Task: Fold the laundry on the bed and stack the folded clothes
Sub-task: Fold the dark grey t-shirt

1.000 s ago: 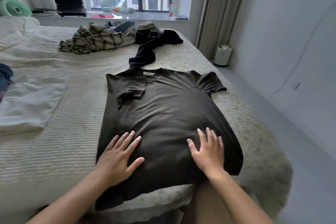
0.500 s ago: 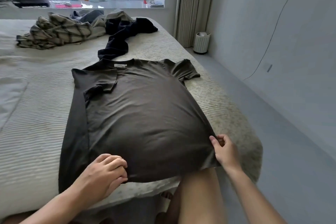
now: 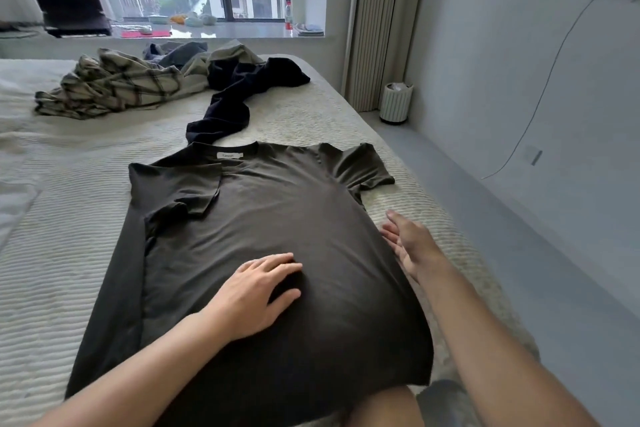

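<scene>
Forearms reach in from the bottom edge over a bed (image 3: 62,253) covered in a pale ribbed spread. One dark olive T-shirt (image 3: 277,218) lies flat on the spread directly under and ahead of both hands, neck label facing up at the far end, hem hanging over the near edge of the bed. Its sleeve on the left-hand side is folded in over the chest; its other sleeve lies spread out, beyond the right hand. The left hand (image 3: 252,295) rests palm down on the middle of the shirt, fingers straight and slightly spread, gripping nothing. The right hand (image 3: 412,246) is at the shirt's right edge, fingers extended and loosely open, fingertips at the fabric's side; whether they touch it cannot be told. Beyond the shirt's collar, straight ahead of the left hand, one black garment (image 3: 239,94) trails in a twisted strip, its near end touching the collar. Farther off and left of it sits one crumpled plaid shirt (image 3: 110,87), with grey-blue cloth (image 3: 176,54) bunched behind it. To the right of the right hand, down on the grey floor by the curtain, stands one small ribbed white bin (image 3: 396,102). Farthest away, a window ledge holds one open laptop (image 3: 67,3) and one bottle (image 3: 288,15) with a red label.
</scene>
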